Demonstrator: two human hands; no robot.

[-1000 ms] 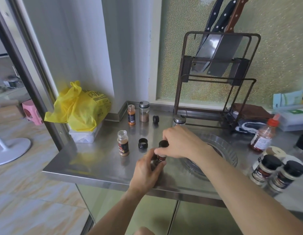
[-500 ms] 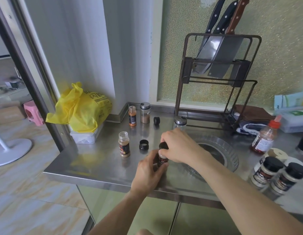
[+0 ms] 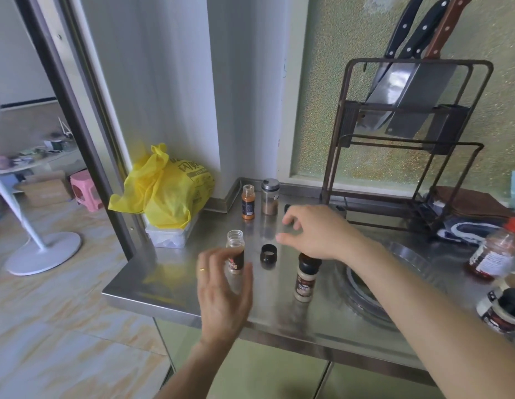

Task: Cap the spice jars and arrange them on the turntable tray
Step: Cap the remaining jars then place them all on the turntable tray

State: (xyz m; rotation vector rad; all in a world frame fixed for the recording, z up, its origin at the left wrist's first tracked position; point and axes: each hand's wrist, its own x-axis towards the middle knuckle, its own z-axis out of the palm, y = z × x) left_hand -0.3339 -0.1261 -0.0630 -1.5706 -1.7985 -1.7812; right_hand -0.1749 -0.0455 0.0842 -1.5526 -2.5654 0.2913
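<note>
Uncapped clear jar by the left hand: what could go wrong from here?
1. The uncapped clear plastic spice jar stands open with the left hand closing in beside it; a clumsy grab could tip it and spill the powder.
2. The right hand reaches above the loose black ring cap; its forearm passes just over the capped black-lidded spice jar and might knock it.
3. That capped jar stands on the steel counter, not on the round metal turntable tray.
</note>
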